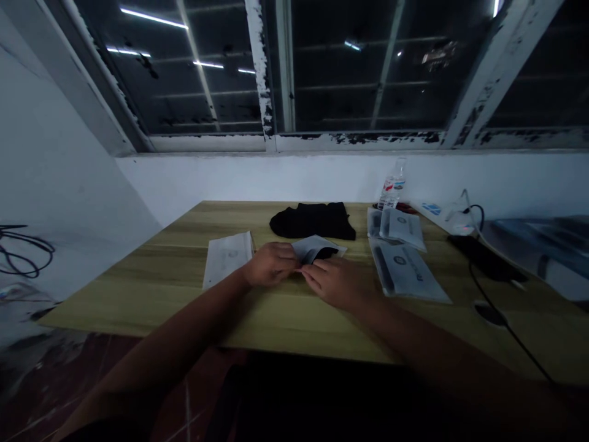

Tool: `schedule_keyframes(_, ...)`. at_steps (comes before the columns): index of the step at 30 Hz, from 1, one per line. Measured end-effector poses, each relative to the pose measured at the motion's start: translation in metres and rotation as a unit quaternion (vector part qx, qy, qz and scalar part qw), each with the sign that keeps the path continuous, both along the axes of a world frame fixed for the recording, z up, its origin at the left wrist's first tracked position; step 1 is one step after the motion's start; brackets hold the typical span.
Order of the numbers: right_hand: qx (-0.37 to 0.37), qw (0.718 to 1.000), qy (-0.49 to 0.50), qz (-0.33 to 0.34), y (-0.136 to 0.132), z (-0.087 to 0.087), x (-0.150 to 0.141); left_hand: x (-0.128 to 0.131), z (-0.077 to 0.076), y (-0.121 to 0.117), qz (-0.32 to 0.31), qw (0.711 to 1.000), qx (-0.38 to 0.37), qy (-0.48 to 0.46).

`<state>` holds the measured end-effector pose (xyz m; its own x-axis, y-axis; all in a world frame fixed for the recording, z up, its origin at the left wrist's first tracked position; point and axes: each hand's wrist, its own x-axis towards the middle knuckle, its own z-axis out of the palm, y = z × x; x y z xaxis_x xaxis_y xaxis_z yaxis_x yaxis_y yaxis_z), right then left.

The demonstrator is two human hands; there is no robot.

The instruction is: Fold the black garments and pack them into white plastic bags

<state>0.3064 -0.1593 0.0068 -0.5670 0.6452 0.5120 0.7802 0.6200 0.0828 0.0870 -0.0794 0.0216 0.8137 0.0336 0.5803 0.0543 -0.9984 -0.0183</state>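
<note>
My left hand (272, 264) and my right hand (335, 282) meet above the middle of the table, fingers closed at the near edge of a whitish frosted plastic bag (307, 245). Something black (326, 253) shows in the bag's mouth, partly covered by my right hand. Just beyond the bag a pair of black socks (313, 221) lies flat. To the left of my left hand is another frosted bag (227, 255) with a faint round print, lying flat.
Several frosted bags with dark contents (409, 270) lie to the right. Behind them stands a clear water bottle (392, 184). Farther right are a black device (486, 258), a cable (501, 316) and a cable hole (490, 314). A white wall and windows close off the back.
</note>
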Motion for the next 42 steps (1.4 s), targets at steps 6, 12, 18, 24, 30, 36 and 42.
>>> schedule_keyframes(6,-0.057,0.991,-0.002,-0.122,0.022,0.013,0.022,-0.012,0.006,0.006,0.014,0.997,-0.007,-0.08)
schedule_keyframes(12,-0.121,0.967,-0.018,-0.223,0.039,0.03,0.058,-0.028,0.015,0.016,0.072,0.983,0.028,-0.167)
schedule_keyframes(18,-0.128,0.991,0.008,-0.039,0.033,0.041,0.075,-0.042,0.006,0.035,0.122,0.975,-0.011,-0.184)
schedule_keyframes(24,-0.24,0.929,0.17,0.226,0.018,0.033,0.059,-0.041,-0.013,0.043,0.099,0.989,-0.097,-0.051)
schedule_keyframes(30,-0.306,0.921,0.242,-0.001,0.031,-0.006,0.039,-0.008,-0.018,0.018,0.035,0.999,-0.014,-0.03)
schedule_keyframes(36,-0.295,0.928,0.228,0.016,0.033,0.014,0.045,-0.002,-0.02,0.015,0.117,0.992,0.007,-0.053)
schedule_keyframes(42,-0.247,0.921,0.282,-0.102,0.044,0.062,0.136,-0.014,-0.03,0.04,0.277,0.953,-0.127,-0.005)
